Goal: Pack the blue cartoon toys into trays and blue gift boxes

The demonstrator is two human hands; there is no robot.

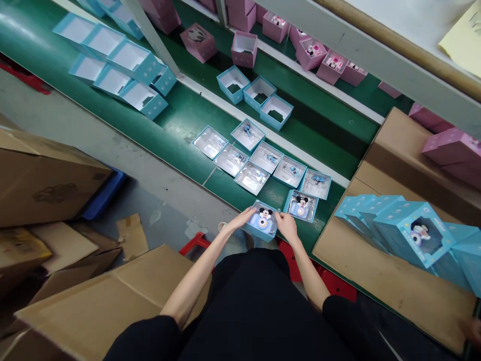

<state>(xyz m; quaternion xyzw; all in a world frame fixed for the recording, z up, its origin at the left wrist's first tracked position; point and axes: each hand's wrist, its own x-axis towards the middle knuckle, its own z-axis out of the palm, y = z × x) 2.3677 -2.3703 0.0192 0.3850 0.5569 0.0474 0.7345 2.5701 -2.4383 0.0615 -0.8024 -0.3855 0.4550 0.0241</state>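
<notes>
Now, hands: left hand (241,219) and right hand (286,225) each grasp a side of 1 box (260,234).
Box: between the hands, neither nearer, at the table's (180,135) near edge; squarish, no clear long axis, toy (263,223) facing up. Whether it touches the table, I cannot tell.
2nd box (311,210): just beyond the right hand, along that edge.
Trays (248,176): 7, clustered past both boxes, before the white rail (210,100).
Cardboard (376,276): across the table's right end, under blue boxes (394,230).
Lids (286,119): 3, past the rail.
Pink boxes (276,32): farthest.
</notes>
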